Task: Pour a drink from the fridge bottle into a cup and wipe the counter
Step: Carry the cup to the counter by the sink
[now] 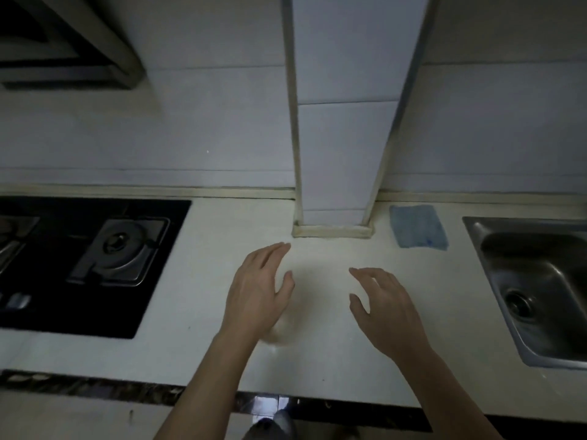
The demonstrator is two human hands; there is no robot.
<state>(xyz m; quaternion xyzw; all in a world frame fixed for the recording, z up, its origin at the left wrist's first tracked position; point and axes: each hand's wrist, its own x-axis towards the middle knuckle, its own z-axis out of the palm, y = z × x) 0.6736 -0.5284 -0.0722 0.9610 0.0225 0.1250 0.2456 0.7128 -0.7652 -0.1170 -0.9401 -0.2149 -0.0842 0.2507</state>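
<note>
Both of my hands hover over the white counter (333,360) with fingers spread and nothing gripped. My left hand (259,293) is in the middle of the view, my right hand (386,306) a little to its right. A pale rounded shape (281,333), possibly a cup, shows blurred under my left hand's wrist side; the hand hides most of it. A folded blue cloth (417,227) lies flat on the counter at the back right, next to the tiled pillar. No bottle is in view.
A black gas hob (95,258) with a metal burner fills the counter's left. A steel sink (540,287) is set in at the right. A tiled pillar (336,154) juts out from the back wall. A range hood (63,42) hangs at the upper left.
</note>
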